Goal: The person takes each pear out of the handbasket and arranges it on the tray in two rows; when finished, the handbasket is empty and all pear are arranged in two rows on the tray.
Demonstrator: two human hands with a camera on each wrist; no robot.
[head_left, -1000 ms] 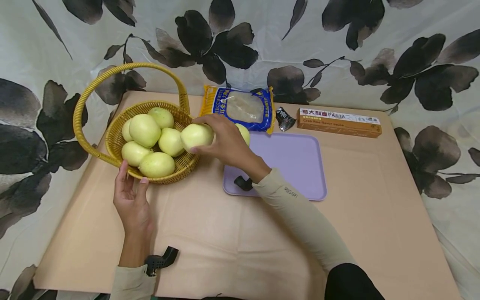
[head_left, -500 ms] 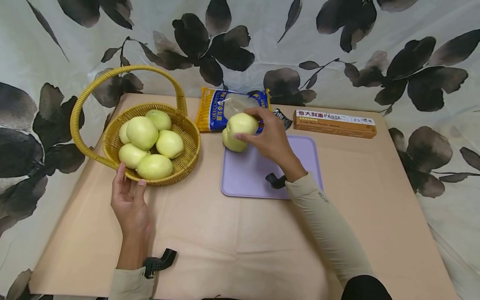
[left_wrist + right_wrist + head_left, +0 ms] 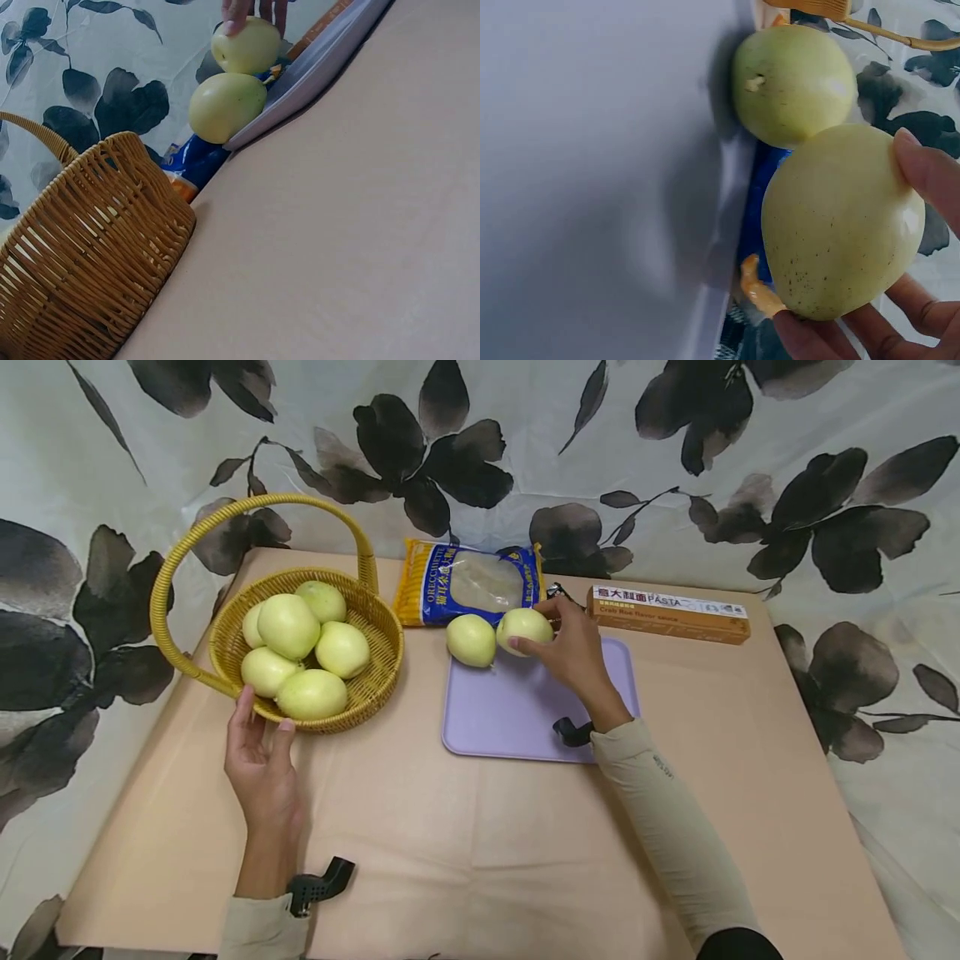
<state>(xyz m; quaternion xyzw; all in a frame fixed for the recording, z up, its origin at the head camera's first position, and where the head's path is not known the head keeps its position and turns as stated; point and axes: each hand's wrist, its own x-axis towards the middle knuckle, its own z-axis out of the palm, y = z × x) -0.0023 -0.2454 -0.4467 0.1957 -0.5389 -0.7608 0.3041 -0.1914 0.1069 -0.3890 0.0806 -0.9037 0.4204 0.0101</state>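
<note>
My right hand (image 3: pixel 576 653) pinches a round pale green fruit (image 3: pixel 524 632) between thumb and fingers at the far edge of the lilac tray (image 3: pixel 525 718). In the right wrist view, dark specks dot that held fruit (image 3: pixel 840 232). A second pale green fruit (image 3: pixel 471 641) rests at the tray's far left corner, close beside it. At left, my left hand (image 3: pixel 262 777) touches the near side of the yellow wicker basket (image 3: pixel 382 681) with extended fingers and thumb. Several such fruits (image 3: pixel 288 627) lie inside the basket. Whether the held fruit touches the tray is unclear.
Behind the tray lies a blue and yellow pasta bag (image 3: pixel 480 583). An orange-brown pasta box (image 3: pixel 667 612) stands at the back right, and a small dark packet (image 3: pixel 558 592) is partly hidden by the right hand. The basket's tall handle (image 3: pixel 161 602) arches above it.
My right hand has carried a fruit from the basket rightward to the tray, beside the other one. The left hand stays at the basket.
</note>
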